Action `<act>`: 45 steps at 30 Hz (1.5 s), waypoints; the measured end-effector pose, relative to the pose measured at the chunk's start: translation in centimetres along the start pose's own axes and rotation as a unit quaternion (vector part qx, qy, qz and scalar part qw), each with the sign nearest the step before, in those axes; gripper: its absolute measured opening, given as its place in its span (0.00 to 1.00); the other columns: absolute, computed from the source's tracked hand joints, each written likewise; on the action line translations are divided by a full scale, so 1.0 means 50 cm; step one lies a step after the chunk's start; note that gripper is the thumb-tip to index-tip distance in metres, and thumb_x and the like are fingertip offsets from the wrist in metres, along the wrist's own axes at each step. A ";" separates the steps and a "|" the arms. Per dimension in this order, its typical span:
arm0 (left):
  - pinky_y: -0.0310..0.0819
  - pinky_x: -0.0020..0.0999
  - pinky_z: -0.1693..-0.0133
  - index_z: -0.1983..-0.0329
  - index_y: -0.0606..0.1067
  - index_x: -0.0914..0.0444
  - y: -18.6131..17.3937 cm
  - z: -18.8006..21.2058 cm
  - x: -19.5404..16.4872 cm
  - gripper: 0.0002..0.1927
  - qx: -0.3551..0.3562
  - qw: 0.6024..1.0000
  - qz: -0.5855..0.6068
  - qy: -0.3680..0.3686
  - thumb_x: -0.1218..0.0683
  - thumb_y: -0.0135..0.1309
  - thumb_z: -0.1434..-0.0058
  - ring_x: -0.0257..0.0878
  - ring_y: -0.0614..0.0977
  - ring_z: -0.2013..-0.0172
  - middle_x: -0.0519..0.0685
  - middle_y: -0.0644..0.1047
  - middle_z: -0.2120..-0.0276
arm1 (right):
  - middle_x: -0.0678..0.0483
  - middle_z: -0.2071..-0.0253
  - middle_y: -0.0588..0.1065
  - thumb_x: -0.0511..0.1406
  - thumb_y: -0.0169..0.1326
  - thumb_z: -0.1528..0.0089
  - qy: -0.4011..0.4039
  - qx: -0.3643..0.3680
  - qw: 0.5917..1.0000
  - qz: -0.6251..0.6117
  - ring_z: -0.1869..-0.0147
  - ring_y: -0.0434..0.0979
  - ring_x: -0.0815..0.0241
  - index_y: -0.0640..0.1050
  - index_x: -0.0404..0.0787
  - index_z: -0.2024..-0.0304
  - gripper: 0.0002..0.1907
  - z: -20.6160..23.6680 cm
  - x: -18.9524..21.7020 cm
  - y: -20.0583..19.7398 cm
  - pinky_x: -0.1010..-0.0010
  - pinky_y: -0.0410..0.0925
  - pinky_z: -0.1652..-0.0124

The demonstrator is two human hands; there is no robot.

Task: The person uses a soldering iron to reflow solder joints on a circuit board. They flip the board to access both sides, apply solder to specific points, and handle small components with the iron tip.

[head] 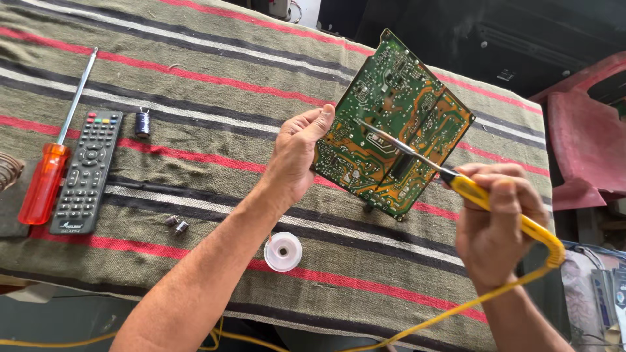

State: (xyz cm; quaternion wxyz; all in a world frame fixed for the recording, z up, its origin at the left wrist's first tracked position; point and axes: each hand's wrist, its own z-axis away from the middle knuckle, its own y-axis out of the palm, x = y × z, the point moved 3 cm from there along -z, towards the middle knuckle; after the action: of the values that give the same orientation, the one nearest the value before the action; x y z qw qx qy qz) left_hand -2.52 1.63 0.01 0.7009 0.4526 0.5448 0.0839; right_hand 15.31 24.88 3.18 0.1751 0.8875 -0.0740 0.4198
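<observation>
My left hand (295, 158) grips the left edge of a green circuit board (391, 124) and holds it up tilted, solder side toward me, above a striped cloth. My right hand (499, 221) is closed around the yellow handle of a soldering iron (473, 193). Its metal tip (385, 138) touches the middle of the board. A yellow cord (456, 306) runs from the handle down past my right wrist.
On the striped cloth (195, 104) lie a small white solder spool (283, 251), two small metal parts (176, 224), a dark capacitor (142, 123), a black remote control (87, 171) and an orange-handled screwdriver (45, 179). A pink plastic chair (587, 140) stands at right.
</observation>
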 end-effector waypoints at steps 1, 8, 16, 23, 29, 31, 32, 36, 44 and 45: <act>0.77 0.27 0.61 0.56 0.80 0.65 0.002 -0.001 0.001 0.14 -0.004 1.000 0.009 -0.006 0.50 0.52 0.28 0.31 0.81 0.66 0.49 0.84 0.62 | 0.47 0.56 0.74 0.35 0.54 0.19 0.006 0.002 1.000 -0.010 0.48 0.78 0.52 0.78 0.28 0.56 0.15 -0.001 -0.003 0.009 0.61 0.77 0.46; 0.77 0.26 0.61 0.56 0.80 0.66 -0.002 0.002 0.001 0.14 0.010 1.000 0.012 0.000 0.50 0.52 0.26 0.31 0.81 0.65 0.50 0.84 0.63 | 0.47 0.56 0.75 0.36 0.55 0.21 0.029 -0.010 0.999 -0.031 0.46 0.80 0.52 0.79 0.28 0.57 0.15 0.001 -0.008 0.038 0.60 0.79 0.46; 0.78 0.28 0.61 0.57 0.80 0.65 0.000 0.001 0.003 0.15 0.005 1.000 0.006 -0.017 0.49 0.51 0.27 0.31 0.81 0.66 0.50 0.84 0.63 | 0.47 0.56 0.75 0.35 0.55 0.21 0.030 -0.013 0.999 -0.025 0.46 0.80 0.53 0.79 0.29 0.57 0.14 0.002 -0.011 0.035 0.61 0.78 0.45; 0.79 0.28 0.62 0.57 0.79 0.66 0.003 0.005 0.005 0.15 0.019 1.000 0.017 -0.010 0.50 0.51 0.27 0.31 0.82 0.66 0.50 0.83 0.64 | 0.48 0.56 0.75 0.35 0.55 0.21 0.029 -0.011 0.999 -0.017 0.47 0.79 0.52 0.78 0.29 0.58 0.14 0.009 -0.013 0.032 0.61 0.78 0.44; 0.78 0.26 0.62 0.57 0.79 0.66 0.004 0.003 0.004 0.14 0.018 1.000 0.014 -0.011 0.50 0.51 0.27 0.30 0.82 0.66 0.49 0.84 0.64 | 0.48 0.56 0.75 0.35 0.55 0.21 0.028 -0.014 0.999 -0.011 0.47 0.80 0.52 0.78 0.29 0.58 0.15 0.008 -0.016 0.032 0.61 0.78 0.44; 0.79 0.26 0.63 0.58 0.79 0.66 0.004 0.004 0.004 0.14 0.017 1.000 0.017 -0.012 0.50 0.51 0.27 0.30 0.82 0.67 0.49 0.84 0.64 | 0.48 0.56 0.74 0.35 0.55 0.21 0.028 -0.012 0.999 -0.011 0.47 0.80 0.52 0.78 0.28 0.58 0.15 0.008 -0.017 0.033 0.62 0.78 0.45; 0.78 0.26 0.63 0.58 0.79 0.65 0.003 0.005 0.004 0.14 0.016 1.000 0.016 -0.011 0.50 0.51 0.27 0.30 0.81 0.67 0.49 0.83 0.64 | 0.48 0.56 0.74 0.35 0.54 0.21 0.027 -0.011 0.999 -0.012 0.46 0.80 0.52 0.78 0.28 0.58 0.15 0.009 -0.018 0.034 0.62 0.78 0.45; 0.77 0.26 0.64 0.58 0.80 0.65 0.000 0.007 0.003 0.14 0.013 1.000 0.018 -0.010 0.50 0.51 0.26 0.30 0.81 0.68 0.49 0.83 0.64 | 0.48 0.56 0.74 0.37 0.54 0.21 0.035 -0.017 0.999 -0.022 0.46 0.80 0.53 0.78 0.28 0.58 0.17 0.017 -0.027 0.041 0.61 0.78 0.45; 0.76 0.25 0.62 0.59 0.80 0.64 -0.007 0.017 0.007 0.14 -0.004 1.000 0.001 -0.012 0.49 0.51 0.27 0.28 0.79 0.67 0.48 0.83 0.65 | 0.44 0.53 0.75 0.40 0.51 0.22 0.081 -0.021 0.996 0.002 0.50 0.80 0.55 0.78 0.26 0.53 0.19 0.040 -0.040 0.044 0.57 0.79 0.46; 0.76 0.25 0.62 0.59 0.80 0.64 -0.009 0.019 0.007 0.14 -0.006 1.000 0.001 -0.010 0.49 0.51 0.27 0.28 0.79 0.67 0.48 0.83 0.65 | 0.45 0.52 0.74 0.40 0.51 0.22 0.086 -0.017 0.996 0.007 0.49 0.80 0.55 0.78 0.26 0.52 0.19 0.045 -0.041 0.044 0.57 0.79 0.45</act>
State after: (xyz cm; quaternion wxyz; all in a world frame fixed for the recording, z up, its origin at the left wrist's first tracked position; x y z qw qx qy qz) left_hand -1.73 1.07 -0.56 0.7088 0.4494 0.5372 0.0834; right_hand 15.02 21.95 0.86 0.1926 0.8445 -0.0720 0.4946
